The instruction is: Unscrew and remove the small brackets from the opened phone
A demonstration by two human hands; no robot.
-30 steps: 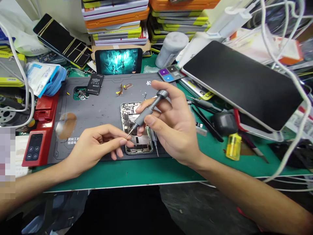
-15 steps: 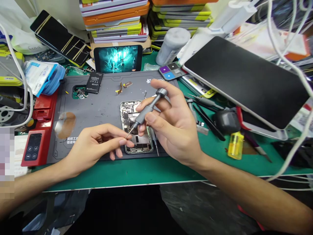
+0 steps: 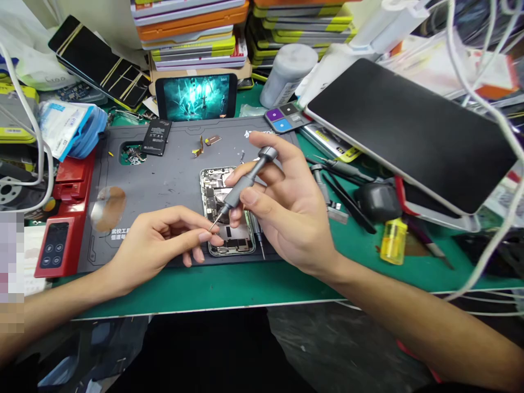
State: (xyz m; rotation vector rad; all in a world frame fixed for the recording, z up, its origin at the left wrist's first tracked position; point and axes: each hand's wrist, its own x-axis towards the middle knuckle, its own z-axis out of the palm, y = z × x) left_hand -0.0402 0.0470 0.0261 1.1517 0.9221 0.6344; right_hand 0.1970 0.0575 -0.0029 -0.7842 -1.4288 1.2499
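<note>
My right hand [image 3: 286, 213] grips a grey precision screwdriver [image 3: 243, 183] slanting down to the left over an opened phone [image 3: 227, 210] on the grey work mat [image 3: 164, 180]. My left hand [image 3: 164, 243] pinches thumb and forefinger at the screwdriver's tip; what the pinch holds is too small to make out. The phone's insides are exposed, partly hidden by both hands. A second thin screwdriver [image 3: 258, 237] lies along the phone's right side.
A black battery [image 3: 157, 136] and small gold parts [image 3: 207, 143] lie on the mat. A lit phone [image 3: 195, 96] leans at the back. Right: a large dark tablet [image 3: 409, 128], a yellow bottle [image 3: 392, 240], tweezers. Left: a red device [image 3: 61, 229], blue packets.
Both hands keep their pose at the screwdriver tip; only the view has shifted slightly.
</note>
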